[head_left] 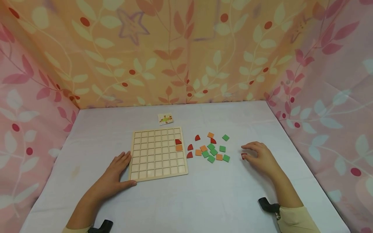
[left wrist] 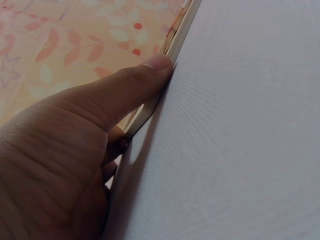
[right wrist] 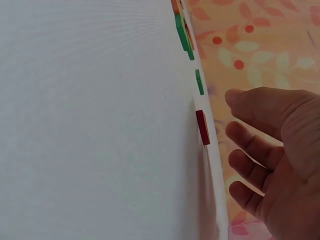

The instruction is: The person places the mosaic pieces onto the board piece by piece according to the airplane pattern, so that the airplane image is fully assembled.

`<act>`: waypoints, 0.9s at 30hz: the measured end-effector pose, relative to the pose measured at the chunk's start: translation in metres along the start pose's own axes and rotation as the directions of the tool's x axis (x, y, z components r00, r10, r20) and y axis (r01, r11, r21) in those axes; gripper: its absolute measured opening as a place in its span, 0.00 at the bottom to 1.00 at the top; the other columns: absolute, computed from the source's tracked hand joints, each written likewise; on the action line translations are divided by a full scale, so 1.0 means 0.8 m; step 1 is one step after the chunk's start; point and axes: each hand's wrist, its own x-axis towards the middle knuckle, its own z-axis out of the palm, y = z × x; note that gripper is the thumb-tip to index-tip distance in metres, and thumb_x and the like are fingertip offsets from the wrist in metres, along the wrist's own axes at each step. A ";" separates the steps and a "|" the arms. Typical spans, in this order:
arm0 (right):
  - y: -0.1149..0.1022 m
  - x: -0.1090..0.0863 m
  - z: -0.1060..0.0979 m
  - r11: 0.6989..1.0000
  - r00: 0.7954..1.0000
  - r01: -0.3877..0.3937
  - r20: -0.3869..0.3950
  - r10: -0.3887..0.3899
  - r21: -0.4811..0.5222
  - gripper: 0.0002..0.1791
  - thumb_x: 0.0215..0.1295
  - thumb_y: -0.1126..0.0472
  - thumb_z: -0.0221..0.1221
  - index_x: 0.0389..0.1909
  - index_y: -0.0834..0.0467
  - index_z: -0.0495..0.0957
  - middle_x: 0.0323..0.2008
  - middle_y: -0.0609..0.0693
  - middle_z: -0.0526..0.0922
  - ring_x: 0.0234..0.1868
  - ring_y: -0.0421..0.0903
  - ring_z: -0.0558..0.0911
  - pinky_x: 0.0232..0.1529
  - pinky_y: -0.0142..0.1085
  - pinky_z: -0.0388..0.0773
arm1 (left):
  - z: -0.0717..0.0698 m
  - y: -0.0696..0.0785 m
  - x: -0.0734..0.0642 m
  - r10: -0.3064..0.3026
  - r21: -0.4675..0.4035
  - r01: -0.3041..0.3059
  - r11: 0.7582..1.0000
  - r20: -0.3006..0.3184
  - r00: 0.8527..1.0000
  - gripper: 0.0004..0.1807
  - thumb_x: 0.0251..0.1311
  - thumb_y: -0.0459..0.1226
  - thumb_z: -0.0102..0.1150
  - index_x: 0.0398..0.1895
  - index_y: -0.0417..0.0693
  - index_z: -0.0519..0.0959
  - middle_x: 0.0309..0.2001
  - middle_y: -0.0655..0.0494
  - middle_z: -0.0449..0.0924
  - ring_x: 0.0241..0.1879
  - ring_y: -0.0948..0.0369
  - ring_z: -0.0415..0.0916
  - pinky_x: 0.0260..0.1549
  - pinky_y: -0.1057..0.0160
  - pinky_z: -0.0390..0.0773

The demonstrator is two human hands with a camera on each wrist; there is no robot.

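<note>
My left hand (head_left: 113, 174) holds a wooden grid board (head_left: 155, 178) at its near left corner. The thumb (left wrist: 155, 62) lies along the near edge, and the other fingers lie along the left side. On the board's right part sit a red quarter-round tile (head_left: 178, 141) and an orange square tile (head_left: 179, 148), one below the other. Over at the right, my right hand (head_left: 259, 158) hovers with thumb and fingers apart. A single red tile (right wrist: 202, 127) lies on the table close to its thumb, partly covered in the head view.
Between board and right hand lie several loose green tiles (head_left: 222, 149), orange tiles (head_left: 219, 157) and red quarter-round tiles (head_left: 197, 138). A small pattern card (head_left: 165, 119) lies behind the board. Flowered cloth walls (head_left: 186, 51) enclose the white table (head_left: 186, 207) at the back and sides.
</note>
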 end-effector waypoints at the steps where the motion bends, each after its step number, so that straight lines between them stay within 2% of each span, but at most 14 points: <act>1: 0.002 0.000 0.001 1.000 1.000 -0.005 0.005 0.005 -0.004 0.18 0.62 0.62 0.71 0.53 0.59 0.85 0.54 0.58 0.83 0.59 0.59 0.75 0.63 0.62 0.70 | 0.000 0.000 0.000 -0.002 0.000 0.002 1.000 0.001 1.000 0.63 0.51 0.62 0.74 0.81 0.38 0.54 0.82 0.44 0.49 0.82 0.43 0.39 0.79 0.63 0.30; 9: 0.014 -0.006 0.003 0.999 0.998 -0.047 0.042 0.047 -0.002 0.21 0.61 0.60 0.72 0.54 0.60 0.84 0.53 0.59 0.83 0.60 0.61 0.75 0.65 0.61 0.69 | 0.000 0.001 0.001 -0.012 0.017 0.012 1.000 0.006 1.000 0.63 0.50 0.63 0.73 0.81 0.39 0.54 0.82 0.45 0.50 0.82 0.44 0.40 0.80 0.62 0.30; 21: 0.017 -0.010 0.009 0.999 0.999 -0.034 0.038 0.035 -0.026 0.18 0.60 0.60 0.72 0.52 0.57 0.86 0.51 0.57 0.83 0.56 0.58 0.76 0.60 0.59 0.72 | 0.000 -0.001 0.001 -0.025 0.014 0.024 1.000 0.013 1.000 0.64 0.50 0.64 0.73 0.81 0.41 0.54 0.82 0.46 0.49 0.82 0.45 0.39 0.79 0.63 0.29; 27: 0.018 -0.009 0.011 0.999 0.999 -0.015 0.032 0.016 -0.042 0.15 0.59 0.63 0.72 0.49 0.55 0.87 0.49 0.56 0.83 0.54 0.57 0.75 0.57 0.57 0.68 | 0.001 -0.002 0.001 -0.012 0.019 0.012 1.000 0.003 1.000 0.64 0.50 0.64 0.73 0.81 0.39 0.54 0.82 0.45 0.50 0.82 0.45 0.39 0.79 0.64 0.29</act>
